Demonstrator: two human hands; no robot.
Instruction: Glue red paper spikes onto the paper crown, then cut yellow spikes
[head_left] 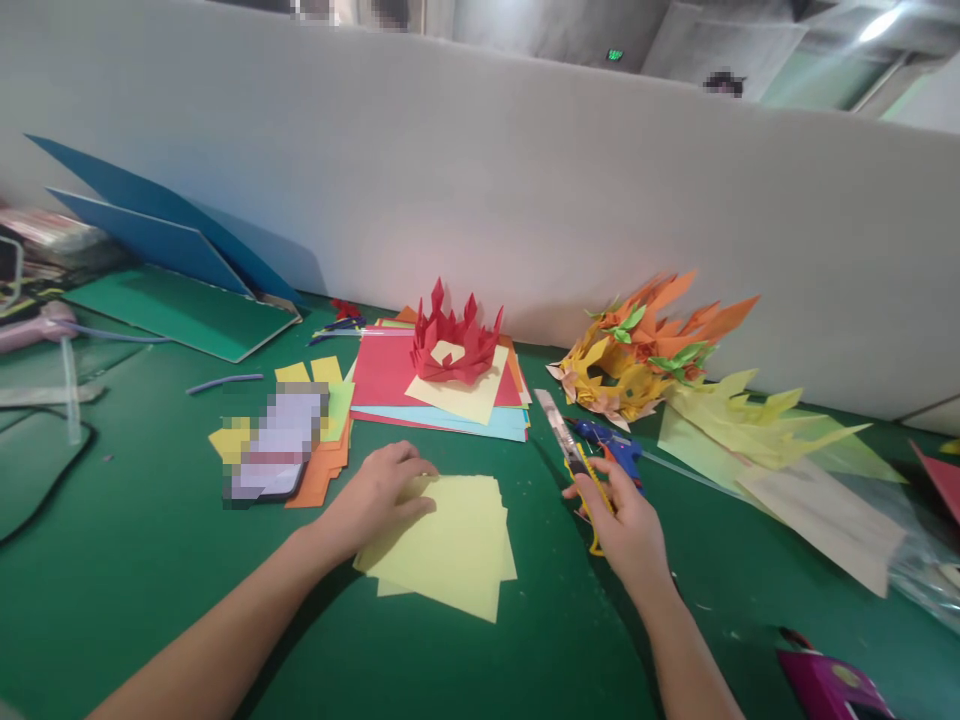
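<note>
Behind our green table [150,620] stands a pale partition [525,200], and a strip of the room [517,25] shows over its top. Near its foot, a red paper crown [459,362] sits on a pile of coloured sheets [382,375], with an orange-and-yellow paper piece [649,350] off to the right. Squarely before us, on the near side of that pile, lie the pale yellow sheets [450,545], loosely stacked with their corners out of line. Our left hand [381,495] rests at their far left corner, its fingers and thumb parted and spread over the paper rather than closed around it. Our right hand [631,522] has its fingers wrapped about the yellow handle of a utility knife [572,450], blade bare and aimed away from us, next to a blue glue gun [624,458]; we cannot tell whether the knife touches the table.

We judge the sheets feather-light, thin and easily creased, apt to slide over one another, so they want a flat, spread palm or a soft pinch at an edge. The knife should be light but rigid; its thin blade could snap if bent sideways, so the handle, well back from the edge, is the place to hold it.
</note>
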